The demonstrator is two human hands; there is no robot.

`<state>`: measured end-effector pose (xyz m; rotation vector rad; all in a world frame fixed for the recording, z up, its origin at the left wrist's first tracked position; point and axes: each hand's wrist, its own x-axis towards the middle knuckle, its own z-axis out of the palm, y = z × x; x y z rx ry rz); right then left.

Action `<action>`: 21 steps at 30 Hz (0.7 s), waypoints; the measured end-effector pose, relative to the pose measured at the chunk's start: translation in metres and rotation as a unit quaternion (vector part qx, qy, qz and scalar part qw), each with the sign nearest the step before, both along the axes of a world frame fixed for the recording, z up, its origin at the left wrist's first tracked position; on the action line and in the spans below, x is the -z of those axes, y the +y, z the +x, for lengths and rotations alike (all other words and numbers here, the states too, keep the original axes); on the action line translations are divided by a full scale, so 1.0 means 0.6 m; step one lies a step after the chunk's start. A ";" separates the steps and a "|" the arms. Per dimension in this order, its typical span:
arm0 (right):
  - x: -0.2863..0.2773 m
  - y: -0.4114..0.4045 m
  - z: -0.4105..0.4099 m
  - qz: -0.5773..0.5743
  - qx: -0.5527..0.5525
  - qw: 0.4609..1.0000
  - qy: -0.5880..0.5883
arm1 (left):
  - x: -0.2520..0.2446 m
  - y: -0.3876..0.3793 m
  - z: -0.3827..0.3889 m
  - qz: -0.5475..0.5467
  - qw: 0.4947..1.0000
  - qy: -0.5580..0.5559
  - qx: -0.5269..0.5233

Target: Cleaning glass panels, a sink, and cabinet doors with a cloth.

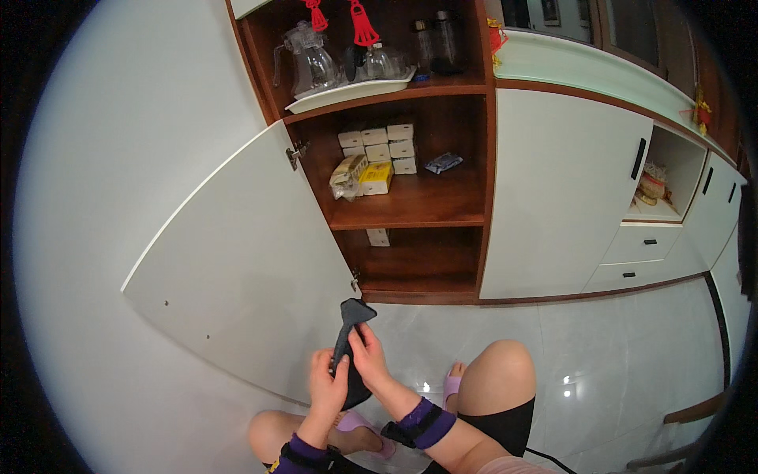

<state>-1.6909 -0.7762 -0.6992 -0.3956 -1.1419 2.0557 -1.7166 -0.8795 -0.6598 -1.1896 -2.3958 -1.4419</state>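
Both hands grip a dark grey, soft-looking item (354,311), perhaps of cloth, in front of the open cabinet. Its upper end is folded over, and a black part hangs below between the hands. My left hand (327,379) pinches the near side with the thumb on top. Higher up, my right hand (368,358) holds the other edge. Beyond it, the middle shelf (435,204) carries stacked white packs (378,148), a yellow pack (376,178), a plastic-wrapped pack (348,176) and a small blue-grey packet (443,163).
A white cabinet door (249,266) stands swung out on the left. Above, a white tray (349,95) holds glassware beside two dark bottles (445,44). One white box (378,237) sits on the lowest shelf. Wooden legs (696,410) reach in at the lower right, over tiled floor (592,355).
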 end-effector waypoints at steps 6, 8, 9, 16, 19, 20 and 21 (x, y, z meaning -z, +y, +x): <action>-0.014 0.007 0.010 -0.021 0.038 0.999 0.020 | -0.020 0.001 0.027 -0.065 0.986 -0.148 0.026; -0.011 0.013 0.013 -0.013 0.042 0.999 0.023 | -0.027 0.008 0.032 -0.070 0.988 -0.136 0.035; -0.018 0.013 0.018 -0.013 0.058 0.998 0.021 | -0.030 0.011 0.037 -0.085 0.990 -0.104 0.029; -0.062 0.034 0.043 -0.084 0.057 0.995 0.018 | -0.035 0.042 0.046 -0.137 0.987 -0.064 0.063; -0.084 0.057 0.051 -0.101 0.060 0.993 0.029 | -0.054 0.072 0.043 -0.147 0.983 -0.063 0.089; -0.083 0.070 0.050 -0.076 0.087 0.993 0.034 | -0.058 0.087 0.038 -0.145 0.979 -0.066 0.128; -0.086 0.087 0.047 -0.049 0.116 0.991 0.039 | -0.070 0.106 0.034 -0.143 0.973 -0.067 0.169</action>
